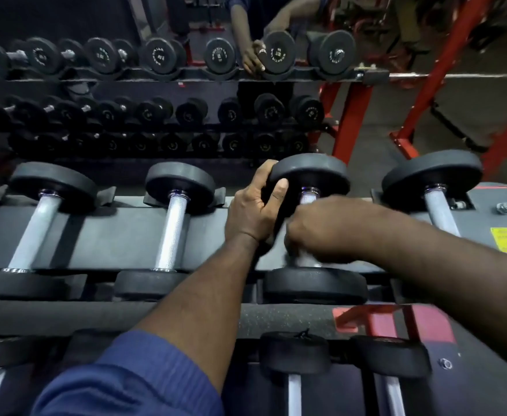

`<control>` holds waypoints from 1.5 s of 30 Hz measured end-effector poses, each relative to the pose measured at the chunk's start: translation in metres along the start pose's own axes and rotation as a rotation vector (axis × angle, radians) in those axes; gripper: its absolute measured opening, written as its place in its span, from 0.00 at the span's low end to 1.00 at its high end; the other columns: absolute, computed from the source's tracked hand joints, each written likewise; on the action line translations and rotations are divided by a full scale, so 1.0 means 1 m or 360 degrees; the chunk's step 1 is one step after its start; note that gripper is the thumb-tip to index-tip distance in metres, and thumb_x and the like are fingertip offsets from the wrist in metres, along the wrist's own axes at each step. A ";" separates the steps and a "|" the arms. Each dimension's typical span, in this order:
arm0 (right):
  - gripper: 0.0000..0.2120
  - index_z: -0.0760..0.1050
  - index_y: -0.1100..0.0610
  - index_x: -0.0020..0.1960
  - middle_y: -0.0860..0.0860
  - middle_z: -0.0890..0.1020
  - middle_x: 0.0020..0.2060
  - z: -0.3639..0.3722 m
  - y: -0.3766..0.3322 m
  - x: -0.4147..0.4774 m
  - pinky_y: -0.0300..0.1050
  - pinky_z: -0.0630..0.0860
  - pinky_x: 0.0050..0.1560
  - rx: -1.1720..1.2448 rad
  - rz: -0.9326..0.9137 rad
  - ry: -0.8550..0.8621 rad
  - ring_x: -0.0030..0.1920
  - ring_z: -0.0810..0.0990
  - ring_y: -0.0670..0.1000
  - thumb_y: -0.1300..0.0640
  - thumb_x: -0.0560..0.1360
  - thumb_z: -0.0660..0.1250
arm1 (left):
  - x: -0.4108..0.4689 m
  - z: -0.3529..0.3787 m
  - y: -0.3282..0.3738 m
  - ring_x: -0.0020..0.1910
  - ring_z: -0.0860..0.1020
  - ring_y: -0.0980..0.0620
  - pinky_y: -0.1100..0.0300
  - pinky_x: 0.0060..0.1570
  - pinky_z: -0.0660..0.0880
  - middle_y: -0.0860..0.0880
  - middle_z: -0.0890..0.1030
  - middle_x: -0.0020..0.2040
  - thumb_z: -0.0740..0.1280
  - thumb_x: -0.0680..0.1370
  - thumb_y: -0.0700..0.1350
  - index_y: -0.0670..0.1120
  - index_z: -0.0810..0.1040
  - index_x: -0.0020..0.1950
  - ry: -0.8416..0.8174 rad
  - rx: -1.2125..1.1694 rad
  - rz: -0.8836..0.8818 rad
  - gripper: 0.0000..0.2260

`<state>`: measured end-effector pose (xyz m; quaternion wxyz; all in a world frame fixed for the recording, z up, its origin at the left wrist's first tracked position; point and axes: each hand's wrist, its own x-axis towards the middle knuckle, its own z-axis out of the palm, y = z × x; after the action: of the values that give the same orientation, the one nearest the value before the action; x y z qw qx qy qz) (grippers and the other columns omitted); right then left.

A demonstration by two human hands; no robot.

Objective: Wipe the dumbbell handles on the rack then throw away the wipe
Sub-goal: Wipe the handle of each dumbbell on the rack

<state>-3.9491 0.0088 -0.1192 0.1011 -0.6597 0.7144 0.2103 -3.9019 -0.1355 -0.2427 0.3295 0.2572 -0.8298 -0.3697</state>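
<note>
Several black dumbbells with chrome handles lie across the top shelf of the dark rack (pixel 120 235). My left hand (pixel 253 210) grips the far black head (pixel 315 172) of the third dumbbell from the left. My right hand (pixel 315 232) is curled over that dumbbell's chrome handle (pixel 309 197), blurred, with a bit of white wipe (pixel 302 255) showing under the fingers. The near head (pixel 315 285) of this dumbbell sits at the shelf's front edge. Most of the handle is hidden under my right hand.
Other dumbbells lie to the left (pixel 171 229) and right (pixel 440 205) on the same shelf, and more on a lower shelf (pixel 294 358). A mirror behind shows reflected racks (pixel 156 60). Red machine frames (pixel 420 85) stand at the right.
</note>
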 end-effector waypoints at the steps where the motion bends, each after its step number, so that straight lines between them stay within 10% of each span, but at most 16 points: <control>1: 0.16 0.80 0.45 0.61 0.47 0.76 0.44 -0.009 -0.006 -0.004 0.49 0.78 0.47 0.0095 -0.0054 -0.0240 0.48 0.77 0.55 0.60 0.78 0.63 | 0.000 -0.001 0.000 0.49 0.83 0.51 0.50 0.50 0.81 0.56 0.85 0.48 0.59 0.81 0.66 0.68 0.68 0.74 -0.0010 -0.0019 0.0003 0.21; 8: 0.10 0.81 0.52 0.53 0.49 0.81 0.50 0.015 0.010 0.024 0.50 0.78 0.46 -0.0023 0.0376 0.0509 0.52 0.81 0.55 0.56 0.79 0.61 | 0.002 -0.002 -0.003 0.52 0.83 0.46 0.53 0.53 0.78 0.50 0.86 0.50 0.50 0.79 0.72 0.70 0.67 0.74 -0.0006 -0.0076 0.0016 0.25; 12: 0.22 0.84 0.41 0.50 0.40 0.85 0.46 0.030 0.021 -0.005 0.45 0.79 0.53 0.0714 0.0043 0.0206 0.49 0.82 0.42 0.63 0.69 0.61 | 0.002 -0.001 -0.003 0.50 0.83 0.44 0.48 0.52 0.80 0.48 0.86 0.48 0.49 0.81 0.71 0.69 0.67 0.74 -0.0007 -0.0067 0.0007 0.24; 18: 0.09 0.86 0.51 0.48 0.50 0.88 0.46 0.096 0.017 -0.005 0.50 0.84 0.51 0.2356 0.1122 0.1566 0.46 0.87 0.48 0.64 0.75 0.72 | 0.003 0.002 -0.005 0.47 0.83 0.40 0.47 0.49 0.80 0.41 0.85 0.45 0.47 0.80 0.72 0.66 0.68 0.75 0.0050 -0.0022 0.0038 0.27; 22: 0.08 0.80 0.63 0.52 0.61 0.84 0.51 0.094 0.019 0.015 0.46 0.85 0.49 0.3632 0.0993 0.1204 0.44 0.85 0.52 0.70 0.80 0.64 | 0.003 0.003 -0.004 0.41 0.81 0.40 0.47 0.47 0.80 0.42 0.81 0.37 0.48 0.80 0.72 0.67 0.67 0.75 0.0052 -0.0001 -0.0025 0.26; 27: 0.16 0.79 0.65 0.58 0.62 0.85 0.51 0.099 0.029 -0.014 0.43 0.85 0.46 0.3339 0.0586 0.0188 0.46 0.84 0.54 0.76 0.78 0.58 | 0.004 0.005 -0.004 0.34 0.79 0.44 0.45 0.43 0.80 0.52 0.73 0.28 0.48 0.80 0.73 0.68 0.65 0.74 0.0053 0.0014 -0.0050 0.24; 30: 0.17 0.75 0.66 0.51 0.61 0.85 0.45 0.088 0.040 0.001 0.45 0.84 0.35 0.3524 0.0654 0.0407 0.40 0.86 0.53 0.81 0.75 0.52 | 0.004 0.006 -0.006 0.30 0.75 0.51 0.47 0.41 0.80 0.53 0.70 0.26 0.49 0.81 0.70 0.65 0.67 0.75 0.0080 0.0026 -0.0052 0.24; 33: 0.15 0.76 0.66 0.54 0.64 0.83 0.56 0.080 0.039 0.022 0.57 0.85 0.49 0.4159 0.0620 0.0621 0.54 0.84 0.60 0.76 0.80 0.53 | 0.003 0.007 -0.004 0.29 0.74 0.54 0.50 0.41 0.80 0.52 0.71 0.27 0.50 0.82 0.69 0.63 0.68 0.76 0.0100 0.0043 -0.0063 0.25; 38: 0.17 0.72 0.63 0.42 0.65 0.85 0.41 0.105 0.032 -0.002 0.54 0.84 0.45 0.3550 0.0642 -0.0001 0.41 0.82 0.59 0.78 0.77 0.50 | 0.003 0.008 -0.004 0.30 0.76 0.53 0.55 0.39 0.78 0.46 0.76 0.30 0.49 0.81 0.70 0.62 0.68 0.76 0.0100 0.0044 -0.0038 0.27; 45: 0.18 0.72 0.71 0.66 0.67 0.81 0.59 0.091 0.033 0.018 0.61 0.76 0.66 0.4127 0.0697 0.0424 0.62 0.81 0.65 0.74 0.81 0.50 | 0.003 0.009 -0.002 0.40 0.81 0.51 0.52 0.47 0.81 0.42 0.84 0.41 0.49 0.81 0.69 0.59 0.70 0.77 0.0122 0.0045 -0.0043 0.29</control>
<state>-3.9960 0.0335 -0.2025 0.5486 0.0276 0.4919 -0.6755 -3.9097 -0.1348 -0.2481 0.3523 0.2869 -0.8182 -0.3523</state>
